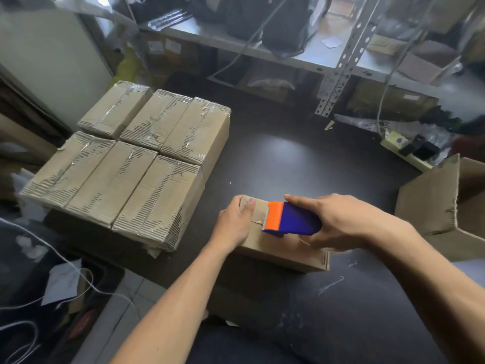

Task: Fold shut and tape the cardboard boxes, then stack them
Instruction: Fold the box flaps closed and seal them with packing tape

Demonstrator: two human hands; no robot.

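A small cardboard box (283, 252) lies on the black table in front of me, flaps folded shut. My left hand (233, 224) presses down on its far left end, thumb on the top. My right hand (338, 222) grips a tape dispenser (291, 219) with a blue body and an orange head, its head resting on the box top just right of my left hand. To the left stands a stack of taped boxes (131, 166), several side by side in two rows.
An open, larger cardboard box (433, 203) stands at the right edge. A power strip (404, 151) with plugs lies behind it. Metal shelving (338, 67) with bags runs along the back. White cables (65, 261) trail at the lower left. The black table (301, 158) stretches between the stack and the shelving.
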